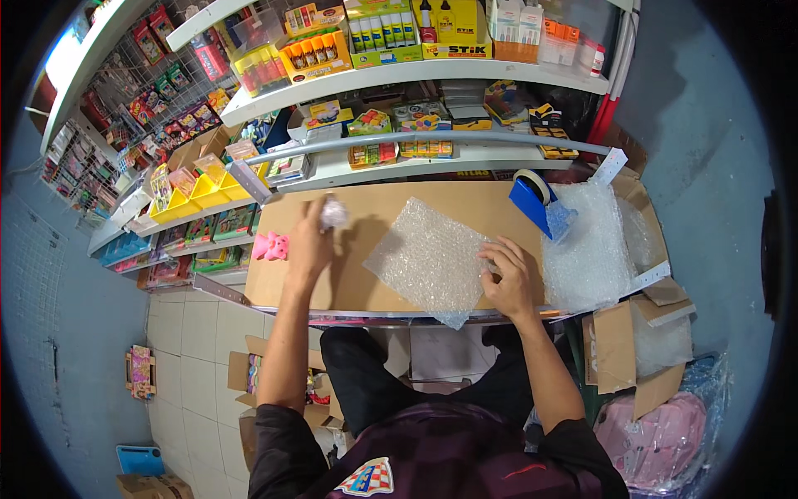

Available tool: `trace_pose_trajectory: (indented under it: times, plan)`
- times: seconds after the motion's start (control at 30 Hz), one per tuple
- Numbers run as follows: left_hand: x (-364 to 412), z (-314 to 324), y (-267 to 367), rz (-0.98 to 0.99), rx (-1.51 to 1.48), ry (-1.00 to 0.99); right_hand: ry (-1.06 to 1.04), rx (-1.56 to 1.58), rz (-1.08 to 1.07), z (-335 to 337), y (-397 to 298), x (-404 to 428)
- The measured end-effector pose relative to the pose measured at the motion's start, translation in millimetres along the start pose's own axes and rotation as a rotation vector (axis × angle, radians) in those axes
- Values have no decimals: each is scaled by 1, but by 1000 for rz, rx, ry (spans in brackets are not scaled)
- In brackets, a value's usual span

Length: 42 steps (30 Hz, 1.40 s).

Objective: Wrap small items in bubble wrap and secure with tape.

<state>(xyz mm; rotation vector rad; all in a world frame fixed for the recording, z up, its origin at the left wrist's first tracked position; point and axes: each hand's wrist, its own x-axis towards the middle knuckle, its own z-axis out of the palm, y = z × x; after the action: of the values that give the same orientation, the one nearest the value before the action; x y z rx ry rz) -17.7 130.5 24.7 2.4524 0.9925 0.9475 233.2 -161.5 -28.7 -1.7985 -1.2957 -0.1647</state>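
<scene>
My left hand (312, 240) is raised over the left part of the wooden table top (349, 287), gripping a small whitish object (334, 213). Motion blur hides what the object is; it may be wrapped. Close by on the left edge lies a pink bear figure (271, 246). A square sheet of bubble wrap (430, 262) is spread cornerwise before me, its lowest corner hanging over the front edge. At the sheet's right corner is my right hand (508, 274), fingers curved and apart; whether they press on the wrap is unclear.
A blue tape dispenser (530, 203) with a roll stands at the back right, beside a stack of bubble wrap sheets (586, 249). A grey rail (424, 136) crosses behind the table. Shelves (411, 75) of glue and stationery rise beyond. Open cardboard boxes (614, 343) sit lower right.
</scene>
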Motion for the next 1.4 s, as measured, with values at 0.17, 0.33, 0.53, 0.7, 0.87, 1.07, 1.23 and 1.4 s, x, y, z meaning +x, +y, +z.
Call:
trace_pose_trajectory:
  times: [0.17, 0.33, 0.53, 0.7, 0.87, 1.07, 1.23, 1.4]
  plan:
    - [-35, 35, 80, 312, -137, -170, 51, 282, 217, 1, -15, 8]
    - [-50, 70, 127, 517, -181, -249, -208, 877, 473, 22, -23, 17]
    - [-62, 92, 131, 288, -433, -108, -221, 1086, 539, 20, -19, 11]
    - [-66, 94, 129, 233, -438, -139, -230, 1058, 394, 25, -18, 10]
    - [-59, 89, 125, 219, -424, -266, -282, 1133, 408, 20, -12, 10]
    - [-52, 79, 127, 152, -374, -418, -236, 1185, 471, 17, -16, 8]
    - [-48, 84, 108, 96, -672, -219, -201, 1278, 528, 19, -13, 9]
    - [-52, 76, 120, -301, -1098, -453, -179, 1276, 473, 17, -12, 10]
